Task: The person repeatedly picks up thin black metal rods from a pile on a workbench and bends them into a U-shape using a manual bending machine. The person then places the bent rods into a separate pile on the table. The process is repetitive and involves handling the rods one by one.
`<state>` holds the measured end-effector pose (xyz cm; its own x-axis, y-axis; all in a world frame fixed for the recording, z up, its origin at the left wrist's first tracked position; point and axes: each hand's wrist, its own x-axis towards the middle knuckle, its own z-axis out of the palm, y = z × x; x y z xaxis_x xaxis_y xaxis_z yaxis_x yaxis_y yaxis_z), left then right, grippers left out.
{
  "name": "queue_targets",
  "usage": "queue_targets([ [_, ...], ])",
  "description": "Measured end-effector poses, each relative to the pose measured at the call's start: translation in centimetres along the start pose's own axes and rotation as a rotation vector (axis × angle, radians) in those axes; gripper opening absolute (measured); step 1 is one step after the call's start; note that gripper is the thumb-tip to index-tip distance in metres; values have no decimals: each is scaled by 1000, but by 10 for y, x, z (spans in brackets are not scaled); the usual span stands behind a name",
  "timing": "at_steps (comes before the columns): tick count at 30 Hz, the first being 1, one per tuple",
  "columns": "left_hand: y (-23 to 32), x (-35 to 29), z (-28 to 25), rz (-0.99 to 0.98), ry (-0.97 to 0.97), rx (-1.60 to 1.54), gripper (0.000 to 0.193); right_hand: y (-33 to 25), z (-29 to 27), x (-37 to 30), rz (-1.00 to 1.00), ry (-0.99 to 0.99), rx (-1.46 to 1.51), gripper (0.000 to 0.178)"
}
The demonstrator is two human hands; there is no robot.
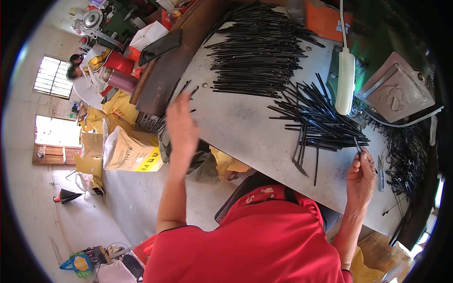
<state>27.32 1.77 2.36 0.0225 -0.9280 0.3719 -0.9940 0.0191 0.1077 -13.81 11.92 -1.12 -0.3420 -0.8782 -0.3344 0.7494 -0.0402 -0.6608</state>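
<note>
My left hand is smeared by motion at the table's left edge, so its fingers are unclear. A few thin black strips lie close to its fingertips. On the right, my right hand is closed in a pinch around a thin grey pointed tool, whose tip touches the near end of a loose heap of black strips. Farther back, a large pile of similar black strips is laid mostly side by side across the metal tabletop.
A white lamp hangs over the heap, beside a machine with a pale square plate. Small cutters lie right of my right hand, near tangled black scraps. A dark phone rests on the wooden ledge; sacks stand at left.
</note>
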Motion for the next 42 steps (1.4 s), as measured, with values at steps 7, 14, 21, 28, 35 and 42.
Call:
queue_targets([
  [7,-95,10,20,-188,-185,-15,70,6,-11,7,8,-28,-39,16],
  [14,-115,40,29,-261,-227,-89,37,8,-15,10,-40,-59,-58,16],
  [21,-78,15,48,15,148,171,38,9,-13,7,-70,-113,-38,16],
  [28,-72,47,17,-218,651,-294,19,11,-13,6,-67,-67,-47,15],
  [35,-29,60,32,-328,754,-1068,27,10,-14,7,-67,-118,-42,14],
  [42,-20,64,39,-321,504,-611,33,9,-7,3,-127,-76,-21,10],
])
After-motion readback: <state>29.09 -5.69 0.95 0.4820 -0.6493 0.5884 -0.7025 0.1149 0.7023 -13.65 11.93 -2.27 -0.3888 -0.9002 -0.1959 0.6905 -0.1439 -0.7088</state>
